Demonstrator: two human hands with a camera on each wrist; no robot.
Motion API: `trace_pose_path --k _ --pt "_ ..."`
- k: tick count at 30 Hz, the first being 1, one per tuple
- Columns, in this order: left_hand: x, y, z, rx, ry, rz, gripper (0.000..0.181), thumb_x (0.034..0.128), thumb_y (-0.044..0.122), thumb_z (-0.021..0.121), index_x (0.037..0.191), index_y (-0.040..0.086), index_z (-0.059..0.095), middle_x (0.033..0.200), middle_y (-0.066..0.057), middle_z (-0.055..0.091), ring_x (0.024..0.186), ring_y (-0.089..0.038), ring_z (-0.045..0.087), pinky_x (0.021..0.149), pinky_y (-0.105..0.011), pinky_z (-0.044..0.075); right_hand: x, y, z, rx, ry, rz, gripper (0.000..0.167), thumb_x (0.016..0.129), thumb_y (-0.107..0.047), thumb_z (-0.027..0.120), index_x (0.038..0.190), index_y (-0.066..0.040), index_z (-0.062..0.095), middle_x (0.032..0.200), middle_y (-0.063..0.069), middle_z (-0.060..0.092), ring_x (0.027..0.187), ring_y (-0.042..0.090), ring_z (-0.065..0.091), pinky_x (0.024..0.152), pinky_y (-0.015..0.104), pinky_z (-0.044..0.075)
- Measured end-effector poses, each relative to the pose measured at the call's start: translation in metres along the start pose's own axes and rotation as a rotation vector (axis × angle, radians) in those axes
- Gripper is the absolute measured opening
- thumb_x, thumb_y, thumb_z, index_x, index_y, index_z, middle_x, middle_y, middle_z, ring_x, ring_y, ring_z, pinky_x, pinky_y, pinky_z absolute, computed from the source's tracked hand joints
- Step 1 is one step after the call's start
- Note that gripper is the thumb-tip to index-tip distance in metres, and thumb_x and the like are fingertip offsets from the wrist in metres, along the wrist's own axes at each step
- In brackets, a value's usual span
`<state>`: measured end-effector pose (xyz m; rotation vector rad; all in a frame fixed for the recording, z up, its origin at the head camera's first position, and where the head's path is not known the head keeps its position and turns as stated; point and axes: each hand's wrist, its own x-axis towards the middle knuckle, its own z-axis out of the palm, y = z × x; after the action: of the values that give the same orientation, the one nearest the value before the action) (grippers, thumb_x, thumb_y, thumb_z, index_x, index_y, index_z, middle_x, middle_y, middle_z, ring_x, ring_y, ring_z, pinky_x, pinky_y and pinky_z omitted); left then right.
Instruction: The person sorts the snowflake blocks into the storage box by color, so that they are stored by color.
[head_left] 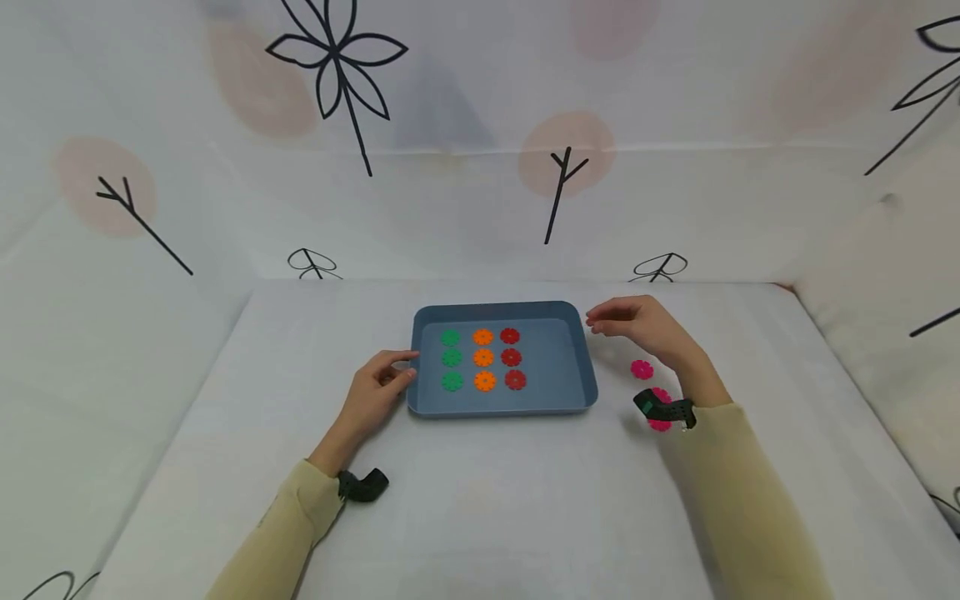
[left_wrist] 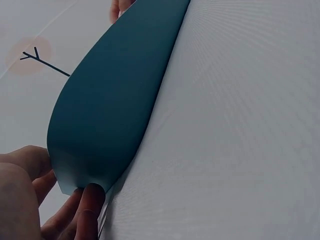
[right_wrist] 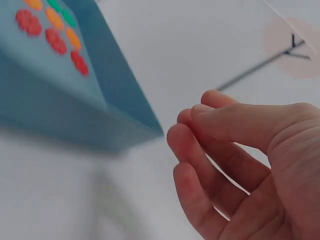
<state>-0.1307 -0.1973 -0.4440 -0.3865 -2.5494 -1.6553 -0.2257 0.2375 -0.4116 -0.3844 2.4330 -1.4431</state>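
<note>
Left grip (head_left: 372, 392) is closed on the left end of the blue tray (head_left: 555, 358), fingers bent at the wall and rim. Right grip (head_left: 637, 321) is just beside the tray's far right corner: fingers loosely curled, thumb close to the fingertips, nothing visible in it. Tray sits on the white counter (head_left: 480, 517), between the two grips. In it, columns of three, going from left grip toward right grip: green discs (head_left: 452, 357), orange discs (head_left: 483, 357), red discs (head_left: 512, 357). Three pink discs (head_left: 642, 369) lie on the counter, nearer the person than right grip; the dark wristband (head_left: 665, 409) behind that grip partly covers two. Beyond both grips: pale backdrop (head_left: 465, 208) with plant drawings.
</note>
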Motion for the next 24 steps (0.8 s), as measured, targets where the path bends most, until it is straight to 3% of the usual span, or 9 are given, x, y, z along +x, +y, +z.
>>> trace_pose_path --k 2,10,17,24 --pt "0.0 0.0 0.0 -0.001 0.0 0.0 0.031 0.0976 0.008 0.065 0.126 -0.003 0.065 0.115 -0.024 0.062 0.086 -0.025 0.062 0.071 -0.021 0.047 -0.008 0.009 -0.007 -0.044 0.018 0.025 0.037 0.099 -0.022 0.065 0.128 0.0 0.064 0.121 0.019 0.066 0.109 0.035 0.063 0.093 0.043 0.05" --pt "-0.001 0.0 0.0 0.011 0.0 0.003 0.031 0.0981 0.009 0.064 0.127 -0.002 0.065 0.114 -0.025 0.062 0.088 -0.028 0.063 0.072 -0.023 0.048 -0.041 0.044 -0.025 -0.209 0.047 0.134 0.037 0.096 -0.024 0.067 0.128 -0.005 0.065 0.128 0.018 0.06 0.115 0.033 0.052 0.085 0.028 0.049" --pt "-0.001 -0.001 0.0 0.007 -0.003 0.001 0.032 0.0983 0.01 0.064 0.127 -0.003 0.064 0.113 -0.023 0.062 0.086 -0.028 0.062 0.07 -0.023 0.046 -0.057 0.062 -0.031 -0.213 0.023 0.162 0.041 0.091 -0.018 0.074 0.127 -0.002 0.065 0.128 0.021 0.059 0.112 0.034 0.052 0.078 0.02 0.05" --pt "-0.001 -0.001 0.0 0.002 0.001 -0.005 0.031 0.0982 0.009 0.064 0.127 -0.002 0.065 0.114 -0.023 0.063 0.086 -0.026 0.061 0.071 -0.022 0.046 -0.058 0.066 -0.032 -0.179 0.004 0.154 0.043 0.088 -0.016 0.077 0.127 -0.002 0.066 0.126 0.02 0.058 0.105 0.03 0.049 0.075 0.022 0.05"
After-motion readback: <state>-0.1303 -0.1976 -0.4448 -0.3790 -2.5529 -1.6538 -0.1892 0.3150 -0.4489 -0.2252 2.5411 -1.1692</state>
